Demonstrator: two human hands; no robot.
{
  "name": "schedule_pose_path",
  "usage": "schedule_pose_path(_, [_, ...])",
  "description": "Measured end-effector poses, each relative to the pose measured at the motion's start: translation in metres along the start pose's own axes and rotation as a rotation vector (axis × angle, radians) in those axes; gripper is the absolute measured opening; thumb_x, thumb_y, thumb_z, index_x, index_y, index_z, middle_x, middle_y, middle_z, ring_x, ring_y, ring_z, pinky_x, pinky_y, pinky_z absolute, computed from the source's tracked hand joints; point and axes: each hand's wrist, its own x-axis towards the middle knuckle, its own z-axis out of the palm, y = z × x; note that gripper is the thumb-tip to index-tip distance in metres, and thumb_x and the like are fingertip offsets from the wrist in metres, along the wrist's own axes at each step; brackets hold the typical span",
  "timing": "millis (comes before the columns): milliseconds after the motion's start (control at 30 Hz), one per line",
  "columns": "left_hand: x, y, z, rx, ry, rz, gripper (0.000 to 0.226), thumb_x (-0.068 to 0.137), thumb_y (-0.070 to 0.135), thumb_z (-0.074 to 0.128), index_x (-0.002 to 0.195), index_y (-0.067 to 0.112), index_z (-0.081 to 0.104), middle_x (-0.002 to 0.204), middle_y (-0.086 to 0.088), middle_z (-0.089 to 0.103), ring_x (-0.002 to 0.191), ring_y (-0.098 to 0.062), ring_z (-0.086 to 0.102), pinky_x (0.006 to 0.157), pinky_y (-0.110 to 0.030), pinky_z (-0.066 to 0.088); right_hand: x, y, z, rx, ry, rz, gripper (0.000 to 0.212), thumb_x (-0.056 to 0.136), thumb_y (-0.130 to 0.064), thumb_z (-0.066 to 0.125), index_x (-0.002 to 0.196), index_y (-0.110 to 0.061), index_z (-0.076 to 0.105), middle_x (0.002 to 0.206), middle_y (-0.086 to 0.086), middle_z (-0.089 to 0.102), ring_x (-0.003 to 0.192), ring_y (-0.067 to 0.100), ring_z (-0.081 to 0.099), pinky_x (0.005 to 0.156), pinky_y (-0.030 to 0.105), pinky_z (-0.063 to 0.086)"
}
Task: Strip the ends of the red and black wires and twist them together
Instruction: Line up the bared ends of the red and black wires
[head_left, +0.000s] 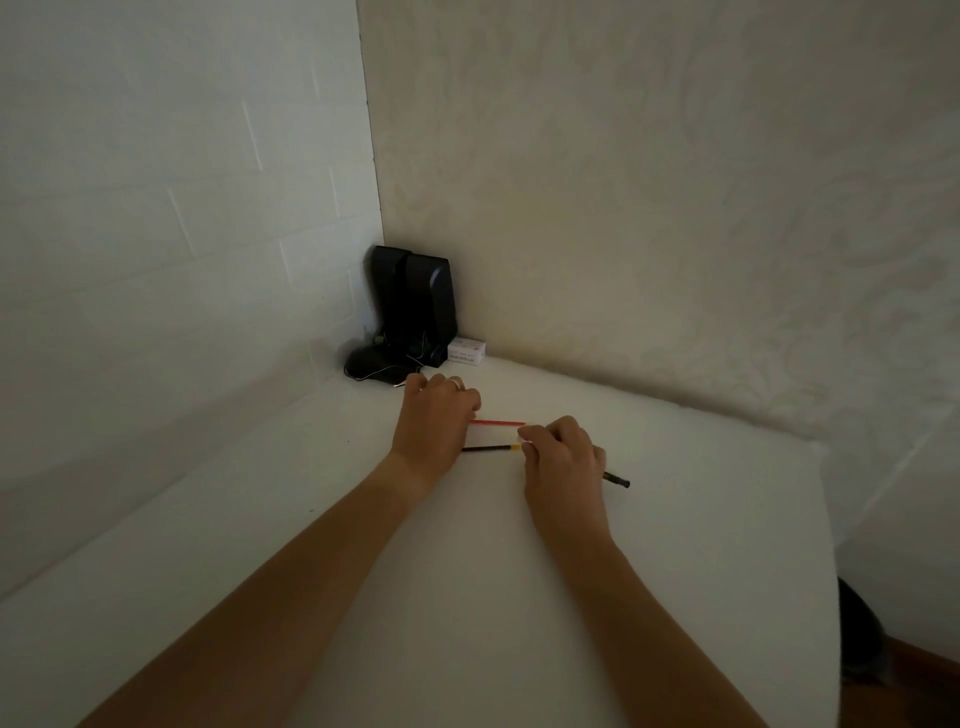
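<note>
**Barely started: both wires look unstripped from here**

Nearest to you, your right hand (563, 457) is curled shut over a thin dark tool (617, 479), with its black end poking out past the pinky side. I can't tell if it's a stripper or a blade. Your fingertips (527, 441) on that hand sit right at a small yellow bit (515, 447) on the end of the black wire (485, 448), touching or nearly so. Whether the yellow bit is part of the tool or something on the wire is too small to tell.

Your left hand (436, 421) is laid knuckles-up over the other ends of both wires, pinning them to the white table (467, 597); the fingers are bent down, but what they actually pinch is hidden. The black wire runs between your two hands, and the red wire (497, 423) lies just past it, parallel, its free end just beyond your right fingertips.

Progress-wise, I'd say you're on step one. No bare copper shows on either wire and nothing's twisted. Left to do: strip black, strip red, then twist.

Way beyond your fingers, in the corner, there are black speakers (415, 299) and a small white box (466, 352), well out of the way.
</note>
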Motion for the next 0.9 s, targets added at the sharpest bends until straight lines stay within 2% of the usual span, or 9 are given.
schedule_pose_path(100, [0.005, 0.001, 0.001, 0.082, -0.064, 0.027, 0.017, 0.093, 0.015, 0.056, 0.099, 0.024, 0.069, 0.095, 0.001, 0.069, 0.095, -0.02, 0.06, 0.097, -0.037, 0.033, 0.001, -0.001, -0.001, -0.007, -0.004, -0.009, 0.018, 0.094, -0.009, 0.058, 0.111, -0.011, 0.065, 0.1, 0.01, 0.06, 0.09, 0.029, 0.058, 0.079, 0.036, 0.036])
schedule_pose_path(200, [0.004, 0.001, 0.003, 0.088, -0.062, 0.036, 0.014, 0.094, 0.014, 0.055, 0.096, 0.022, 0.066, 0.091, 0.0, 0.068, 0.091, -0.021, 0.06, 0.096, -0.037, 0.034, 0.001, -0.002, -0.003, 0.025, 0.002, -0.008, 0.007, 0.094, -0.011, 0.058, 0.101, -0.011, 0.059, 0.096, 0.007, 0.06, 0.088, 0.028, 0.057, 0.077, 0.036, 0.037])
schedule_pose_path(500, [-0.018, -0.001, -0.027, 0.141, 0.039, 0.026, 0.026, 0.079, -0.005, 0.056, 0.096, 0.016, 0.058, 0.09, -0.004, 0.064, 0.088, -0.024, 0.058, 0.086, -0.037, 0.043, -0.001, 0.002, -0.005, -0.042, -0.008, 0.006, 0.002, 0.095, -0.017, 0.057, 0.097, -0.018, 0.056, 0.094, 0.0, 0.058, 0.084, 0.021, 0.056, 0.082, 0.035, 0.041])
schedule_pose_path(667, [-0.055, -0.007, -0.042, 0.161, 0.071, -0.057, 0.028, 0.082, -0.005, 0.049, 0.1, 0.014, 0.057, 0.095, -0.005, 0.063, 0.091, -0.024, 0.058, 0.082, -0.035, 0.044, -0.003, 0.001, -0.006, -0.022, 0.005, -0.01, 0.004, 0.094, -0.017, 0.059, 0.094, -0.021, 0.057, 0.092, -0.003, 0.059, 0.082, 0.02, 0.057, 0.083, 0.035, 0.039])
schedule_pose_path(800, [-0.077, -0.01, -0.045, 0.149, 0.063, -0.181, 0.024, 0.085, 0.002, 0.054, 0.103, 0.017, 0.055, 0.097, -0.001, 0.06, 0.092, -0.022, 0.057, 0.081, -0.034, 0.043, -0.005, -0.001, -0.007, -0.028, 0.006, -0.033, 0.006, 0.094, -0.016, 0.058, 0.091, -0.02, 0.057, 0.088, -0.003, 0.058, 0.079, 0.022, 0.057, 0.082, 0.036, 0.036])
schedule_pose_path(900, [-0.087, -0.009, -0.042, 0.113, 0.046, -0.229, 0.026, 0.088, 0.002, 0.049, 0.107, 0.017, 0.056, 0.1, -0.001, 0.06, 0.096, -0.023, 0.057, 0.083, -0.035, 0.044, -0.006, -0.001, -0.008, -0.013, 0.007, -0.037, 0.007, 0.093, -0.014, 0.059, 0.09, -0.02, 0.058, 0.088, -0.003, 0.059, 0.08, 0.021, 0.057, 0.083, 0.035, 0.035])
